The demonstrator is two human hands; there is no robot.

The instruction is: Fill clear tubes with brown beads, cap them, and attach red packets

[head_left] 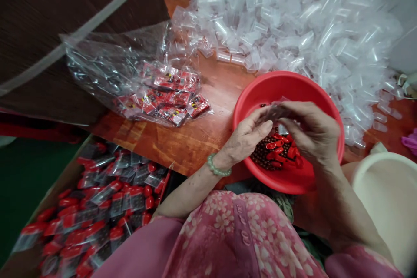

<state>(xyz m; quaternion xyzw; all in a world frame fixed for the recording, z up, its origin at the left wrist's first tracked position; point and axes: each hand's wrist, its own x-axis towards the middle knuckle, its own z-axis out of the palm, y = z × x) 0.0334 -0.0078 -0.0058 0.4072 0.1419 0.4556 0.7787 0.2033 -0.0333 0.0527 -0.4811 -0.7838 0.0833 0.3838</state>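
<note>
Over a red basin (239,115), my left hand (249,132) is closed on a small clear plastic container (275,112) with dark contents, mostly covered by fingers. My right hand (314,128) bends over it from the other side, its fingers curled and somewhat smeared by motion; what they grip cannot be made out. Below both hands, dark brown beads (260,158) lie in the basin. Glossy red caps (276,152) are heaped among them.
A big pile of clear plastic containers (276,26) covers the back of the wooden table (221,91). A clear bag with red printed packets (172,91) lies left. Filled containers with red caps (110,200) crowd a box at lower left. A cream tub (387,195) stands right.
</note>
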